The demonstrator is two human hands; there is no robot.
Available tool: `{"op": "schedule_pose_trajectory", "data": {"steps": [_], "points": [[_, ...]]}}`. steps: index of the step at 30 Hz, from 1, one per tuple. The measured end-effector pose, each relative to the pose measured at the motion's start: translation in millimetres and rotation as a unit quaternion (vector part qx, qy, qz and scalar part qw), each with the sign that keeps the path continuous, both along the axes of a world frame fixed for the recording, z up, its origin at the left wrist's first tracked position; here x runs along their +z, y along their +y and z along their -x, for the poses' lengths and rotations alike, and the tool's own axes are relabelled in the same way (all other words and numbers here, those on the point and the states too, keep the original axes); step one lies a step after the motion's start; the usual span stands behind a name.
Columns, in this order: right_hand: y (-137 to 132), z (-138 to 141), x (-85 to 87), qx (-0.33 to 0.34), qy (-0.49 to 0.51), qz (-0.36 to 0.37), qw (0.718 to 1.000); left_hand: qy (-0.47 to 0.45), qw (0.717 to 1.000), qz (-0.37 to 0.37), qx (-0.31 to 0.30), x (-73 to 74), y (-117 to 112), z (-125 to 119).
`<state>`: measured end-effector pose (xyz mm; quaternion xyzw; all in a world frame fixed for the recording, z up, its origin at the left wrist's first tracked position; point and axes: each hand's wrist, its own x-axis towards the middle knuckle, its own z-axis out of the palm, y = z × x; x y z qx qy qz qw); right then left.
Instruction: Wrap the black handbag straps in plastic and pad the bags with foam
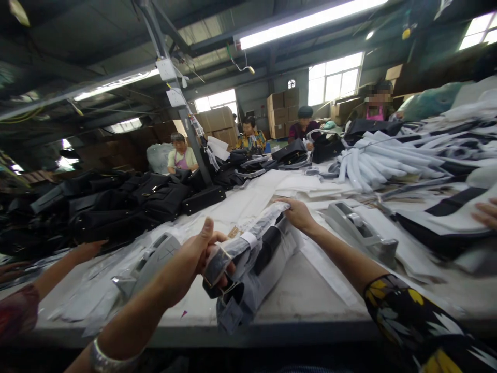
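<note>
A dark bag strap (248, 241), wrapped in clear plastic with a white band round it, stretches between my two hands. My left hand (207, 251) is closed round its near end, thumb up. My right hand (298, 213) pinches the far end. Below the strap hangs a black and grey piece in plastic (252, 285), its shape partly hidden by the wrap. Left of my left hand stands a grey tape dispenser (149, 264). A second grey tape dispenser (363, 235) is to the right of my right hand.
Black bags (155, 199) are heaped on the left. White padded tubes (382, 160) and a black-and-white bag (442, 217) lie on the right. A co-worker's hand (87, 251) reaches in at left, another (487, 212) at right. A metal post (186, 119) rises from the table (303, 311).
</note>
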<state>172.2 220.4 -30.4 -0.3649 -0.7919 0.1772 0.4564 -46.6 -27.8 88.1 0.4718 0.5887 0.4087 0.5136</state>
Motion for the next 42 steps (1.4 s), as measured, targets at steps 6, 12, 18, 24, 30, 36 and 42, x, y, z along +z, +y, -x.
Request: {"op": "schedule_pose_trajectory", "data": {"steps": [6,12,18,24,30,36,42], "points": [[-3.5,-1.8,4.4,-0.001,0.000,0.005,1.000,0.126,0.985,0.074,-0.091,25.6,27.6,-5.3],[-53.3,-11.9,32.9,0.046,0.041,-0.082,0.995,0.138,0.989,0.036,-0.038,29.8,21.0,-8.4],[-86.0,2.4,71.8,0.184,-0.121,-0.238,0.946,0.169,0.985,-0.034,-0.013,26.8,19.7,-5.0],[-74.2,8.6,88.9,0.089,-0.139,-0.309,0.937,0.396,0.896,-0.203,-0.005,38.5,36.4,-7.2],[-74.1,9.2,88.6,0.052,-0.113,-0.365,0.923,0.509,0.832,-0.203,-0.086,43.8,57.1,-35.7],[-70.4,5.2,91.6,0.052,-0.102,-0.385,0.916,0.499,0.847,-0.167,-0.074,41.5,66.6,-46.3],[-56.5,0.1,89.2,0.091,-0.123,-0.302,0.941,0.457,0.865,-0.202,-0.049,43.2,52.8,-40.7]]}}
